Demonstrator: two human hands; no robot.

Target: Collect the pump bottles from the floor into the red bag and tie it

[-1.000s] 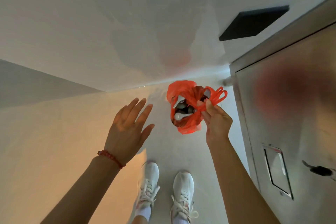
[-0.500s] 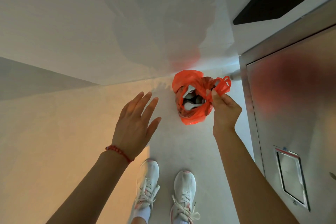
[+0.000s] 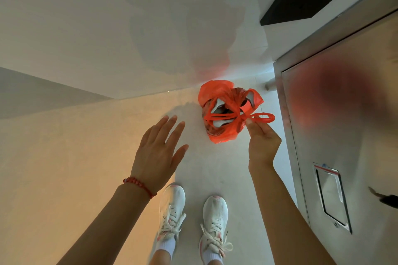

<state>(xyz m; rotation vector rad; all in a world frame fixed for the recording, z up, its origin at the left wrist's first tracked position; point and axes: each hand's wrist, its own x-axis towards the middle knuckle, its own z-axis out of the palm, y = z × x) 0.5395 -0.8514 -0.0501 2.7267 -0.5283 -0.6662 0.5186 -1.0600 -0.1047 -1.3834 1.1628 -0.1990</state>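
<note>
Pale floor (image 3: 215, 170) meets a white wall beside a steel door (image 3: 344, 135). Right hand (image 3: 261, 146) pinches one handle loop (image 3: 261, 118) of the red bag (image 3: 224, 112); left hand (image 3: 159, 153) hovers, fingers spread and empty. Pump bottles (image 3: 221, 123) show through the mouth; I judge they could spill while the knot is unfinished. No readable writing.

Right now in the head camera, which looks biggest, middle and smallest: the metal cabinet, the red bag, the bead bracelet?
1. metal cabinet
2. red bag
3. bead bracelet, smallest even though it is nearer the camera.
</note>
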